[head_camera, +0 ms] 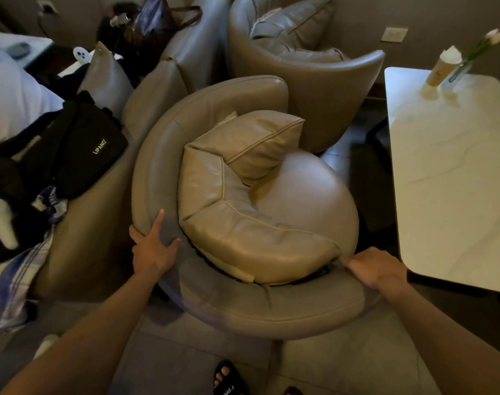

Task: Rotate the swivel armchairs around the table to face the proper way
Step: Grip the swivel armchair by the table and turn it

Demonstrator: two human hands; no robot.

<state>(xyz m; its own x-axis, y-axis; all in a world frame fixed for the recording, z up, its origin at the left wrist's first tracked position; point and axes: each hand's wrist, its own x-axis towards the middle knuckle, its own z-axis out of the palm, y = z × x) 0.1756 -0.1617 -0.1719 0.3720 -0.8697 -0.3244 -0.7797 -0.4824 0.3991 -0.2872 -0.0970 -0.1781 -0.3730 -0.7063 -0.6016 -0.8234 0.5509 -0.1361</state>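
Observation:
A beige leather swivel armchair [203, 109] fills the middle of the head view, with a loose cushion [254, 141] on its round seat; its open side points right, toward the white marble table [457, 172]. My left hand [153, 246] lies flat, fingers spread, on the curved backrest rim at the lower left. My right hand [377, 270] is closed on the rim's end at the lower right. A second matching armchair [328, 78] stands behind, its back toward the table and a cushion inside.
A grey sofa [146, 92] runs along the left, piled with a black bag [80, 149], clothes and a handbag [149, 24]. A bottle [439, 69] and a vase of flowers [465, 64] stand at the table's far end. My sandalled foot [228, 377] is on the tiled floor.

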